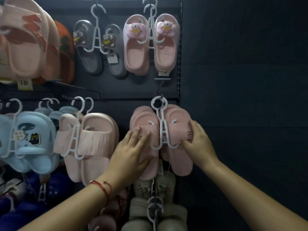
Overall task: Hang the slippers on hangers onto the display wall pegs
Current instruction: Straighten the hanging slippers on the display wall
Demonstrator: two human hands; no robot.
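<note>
Pink slippers (166,139) hang as a pair on a white hanger (162,130), whose hook is looped over a peg (159,90) on the dark wall (241,80), lower row, rightmost position. Left hand (131,154) lies flat on the left slipper, fingers straight and spread over the ribbed strap, thumb along the sole; nothing gripped. Right hand (198,142) cups the outer edge of the right slipper, fingers curled over the strap beside a small smiley mark, thumb tucked under the strap's lower edge (a light hold, not a clench). A red bracelet (102,185) sits on the left wrist.

Neighbours: pale pink pair (88,144) just left, blue pair (28,140) further left, bear pair (150,44) above, grey pair (98,47) beside it, beige pair (156,185) below
</note>
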